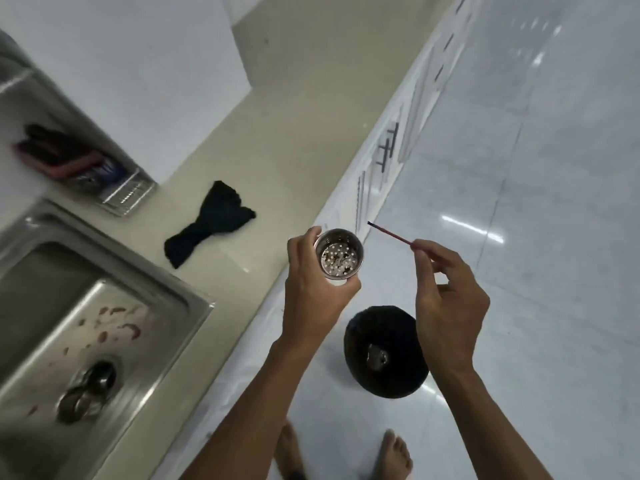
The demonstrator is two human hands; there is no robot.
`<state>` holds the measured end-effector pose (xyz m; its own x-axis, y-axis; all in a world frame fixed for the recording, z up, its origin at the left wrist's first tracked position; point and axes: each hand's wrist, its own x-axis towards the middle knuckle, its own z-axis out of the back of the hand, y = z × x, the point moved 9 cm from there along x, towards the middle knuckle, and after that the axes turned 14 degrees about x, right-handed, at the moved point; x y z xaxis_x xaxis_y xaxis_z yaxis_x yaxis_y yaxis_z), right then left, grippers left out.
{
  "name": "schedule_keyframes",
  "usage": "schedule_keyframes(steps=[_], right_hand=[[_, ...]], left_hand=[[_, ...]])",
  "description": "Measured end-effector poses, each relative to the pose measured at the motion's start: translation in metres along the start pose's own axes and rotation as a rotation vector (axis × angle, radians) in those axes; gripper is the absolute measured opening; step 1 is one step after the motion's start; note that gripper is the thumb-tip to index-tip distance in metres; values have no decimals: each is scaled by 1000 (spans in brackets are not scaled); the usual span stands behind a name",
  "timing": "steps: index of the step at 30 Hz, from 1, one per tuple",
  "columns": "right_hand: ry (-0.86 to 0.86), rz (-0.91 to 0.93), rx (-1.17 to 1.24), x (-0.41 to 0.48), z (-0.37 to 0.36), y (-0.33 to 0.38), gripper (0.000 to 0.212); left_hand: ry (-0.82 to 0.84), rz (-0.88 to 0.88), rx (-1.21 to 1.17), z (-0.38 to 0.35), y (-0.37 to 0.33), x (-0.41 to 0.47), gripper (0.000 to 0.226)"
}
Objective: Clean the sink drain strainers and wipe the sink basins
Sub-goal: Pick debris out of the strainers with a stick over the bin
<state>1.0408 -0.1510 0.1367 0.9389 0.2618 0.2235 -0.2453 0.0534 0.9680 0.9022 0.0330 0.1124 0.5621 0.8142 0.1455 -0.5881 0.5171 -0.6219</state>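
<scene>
sink (194, 306) set in counter (294, 133), left | cloth (207, 223) on counter right of sink | rack (128, 195) behind sink | strainer (338, 254) in left hand (311, 289), off counter edge | stick (389, 233) in right hand (446, 299), right of strainer | bin (374, 323) on floor (554, 237) below hands

Head camera looks steeply down at sink (52, 271), floor (536, 254).

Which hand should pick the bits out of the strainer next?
Likely the right hand: it pinches the thin stick, tip close to the strainer, which the left hand grips.
</scene>
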Motion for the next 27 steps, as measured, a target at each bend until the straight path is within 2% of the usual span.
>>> schedule_keyframes(steps=[3,7,15,19,22,27], right_hand=[[112,80,68,-6,-58,58,18],[289,144,140,-43,-147,110,20],[686,170,214,-177,-308,136,26],[837,154,184,-243,-372,129,26],[923,150,123,-280,-410,119,28],[947,114,14,-304,-448,92,26]], left_hand=[[-136,60,11,84,22,6,91],[-301,196,60,178,86,-4,93],[-482,504,176,295,257,-87,90],[-452,701,210,317,352,-135,92],[-330,799,191,310,413,-156,95],[-104,756,163,265,474,-146,86]])
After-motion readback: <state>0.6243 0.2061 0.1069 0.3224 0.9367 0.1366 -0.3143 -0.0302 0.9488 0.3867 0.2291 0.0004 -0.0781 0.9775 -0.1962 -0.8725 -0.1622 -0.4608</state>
